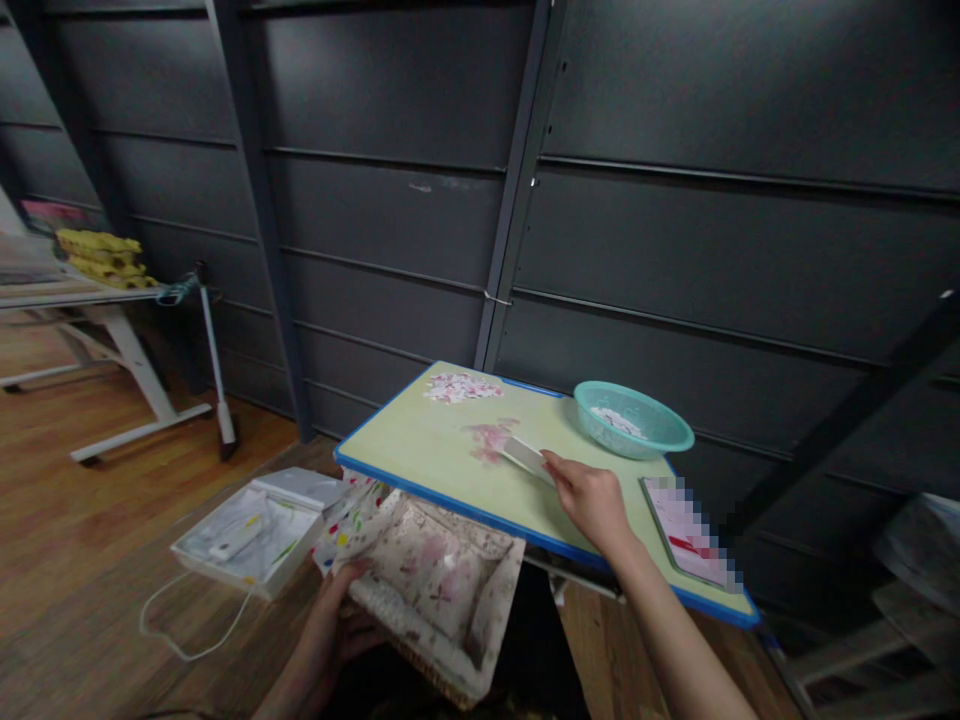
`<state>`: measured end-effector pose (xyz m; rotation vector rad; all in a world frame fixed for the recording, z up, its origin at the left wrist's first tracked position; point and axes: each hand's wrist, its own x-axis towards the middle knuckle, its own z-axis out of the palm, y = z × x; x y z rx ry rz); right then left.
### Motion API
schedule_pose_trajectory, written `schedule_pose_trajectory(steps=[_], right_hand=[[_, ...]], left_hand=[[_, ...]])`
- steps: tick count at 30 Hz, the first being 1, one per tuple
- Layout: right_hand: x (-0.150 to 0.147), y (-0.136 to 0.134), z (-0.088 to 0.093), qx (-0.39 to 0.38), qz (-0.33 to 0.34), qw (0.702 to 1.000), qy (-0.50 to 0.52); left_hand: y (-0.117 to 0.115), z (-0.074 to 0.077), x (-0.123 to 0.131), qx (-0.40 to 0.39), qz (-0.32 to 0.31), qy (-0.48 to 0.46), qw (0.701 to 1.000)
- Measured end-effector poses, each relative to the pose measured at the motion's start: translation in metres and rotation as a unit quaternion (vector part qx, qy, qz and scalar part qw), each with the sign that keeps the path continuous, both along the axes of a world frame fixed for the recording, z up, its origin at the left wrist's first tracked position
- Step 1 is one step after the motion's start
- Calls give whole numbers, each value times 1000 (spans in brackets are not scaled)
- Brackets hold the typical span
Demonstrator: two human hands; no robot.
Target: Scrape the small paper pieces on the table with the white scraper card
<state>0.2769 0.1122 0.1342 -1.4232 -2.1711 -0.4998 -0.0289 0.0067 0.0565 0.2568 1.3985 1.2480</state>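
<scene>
My right hand (589, 495) is closed on the end of a flat pale strip (527, 457) above the yellow tabletop (397, 430). The strip's far end meets a pink smear of small bits (491, 438). My left hand (346, 620) grips the left edge of a lined basket (442, 575), which is tilted under the table's front edge, with pink scraps inside. A pile of white and pink pieces (461, 387) lies at the tabletop's back left. At the back right, a teal plastic basket (634, 420) holds white pieces.
A phone or tablet (690, 535) lies at the table's right end. On the wooden floor at left sits an open white box (251, 530) with a cord. Farther left stand a white-legged table (139, 360) and a broom-like tool (215, 360). Dark panels (390, 220) rise behind.
</scene>
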Motion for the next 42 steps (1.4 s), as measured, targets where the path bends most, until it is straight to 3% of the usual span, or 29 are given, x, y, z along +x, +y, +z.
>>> schedule_pose_trajectory(steps=[6, 9, 13, 21, 27, 33, 42], right_hand=[[2, 11, 8, 0, -97, 994, -54], [-1, 20, 10, -22, -113, 992, -57], [-1, 18, 6, -40, -70, 995, -56], [-8, -22, 2, -47, 19, 999, -14], [-18, -16, 7, -69, 104, 990, 65], [-27, -5, 10, -44, 86, 995, 40], [-29, 0, 14, -50, 115, 988, 89]], left_hand=[[0, -7, -3, 10, -21, -7, 1000], [-1, -7, -3, 21, -19, 2, 1000], [-1, -5, -3, 20, -18, 2, 1000], [1, -3, -3, -12, -5, -20, 1000], [-1, -2, -1, 7, -7, -7, 1000], [-1, 2, 1, -1, 3, -1, 1000], [2, -9, -3, -13, 6, -12, 1000]])
